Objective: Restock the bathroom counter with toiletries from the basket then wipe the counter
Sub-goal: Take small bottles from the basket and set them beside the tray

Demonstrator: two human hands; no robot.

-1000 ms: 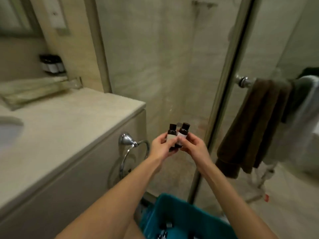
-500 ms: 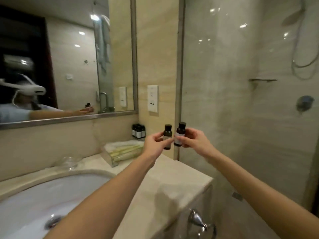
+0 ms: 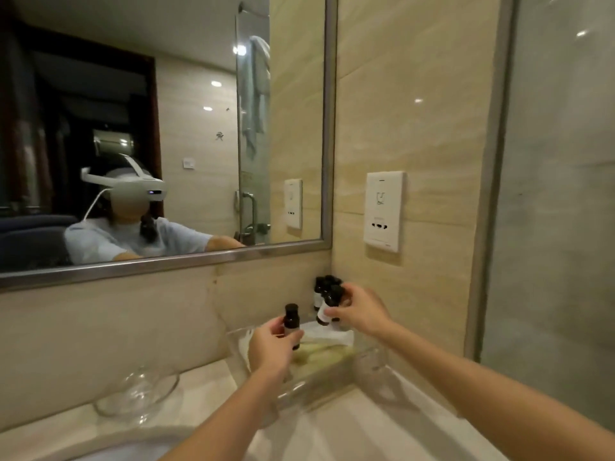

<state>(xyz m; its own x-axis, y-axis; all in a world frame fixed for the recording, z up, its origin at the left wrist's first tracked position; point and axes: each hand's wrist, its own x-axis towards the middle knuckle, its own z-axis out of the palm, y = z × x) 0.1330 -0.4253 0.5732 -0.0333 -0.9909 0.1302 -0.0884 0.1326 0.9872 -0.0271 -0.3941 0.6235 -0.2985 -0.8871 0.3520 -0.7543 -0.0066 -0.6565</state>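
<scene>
Two small dark bottles are the toiletries in hand, each brown with a black screw cap. The left bottle [image 3: 292, 322] stands upright in the left hand [image 3: 269, 351], whose fingers [image 3: 277, 330] curl round its lower half. The right bottle [image 3: 326, 306], with a pale label, tilts a little in the right hand [image 3: 361, 312], pinched between thumb and fingers [image 3: 336, 317]. Both are held in the air above the far end of a clear tray [image 3: 319, 380], the right one at 2 o'clock from the left and apart from it. The tray sits on the pale stone table [image 3: 366, 424] and holds flat pale green and white packets [image 3: 319, 352], too blurred to count. At 12 o'clock from the right bottle, in the corner of the wall, stands a cluster of matching bottles [image 3: 324, 282]; at least three caps show, the hand hiding the rest. At 9 o'clock from the tray sits one clear glass bowl [image 3: 138, 390]. On the wall at 12 o'clock from the right hand is one white socket plate [image 3: 384, 211], and at 10 o'clock hangs a framed mirror [image 3: 199, 128].
</scene>
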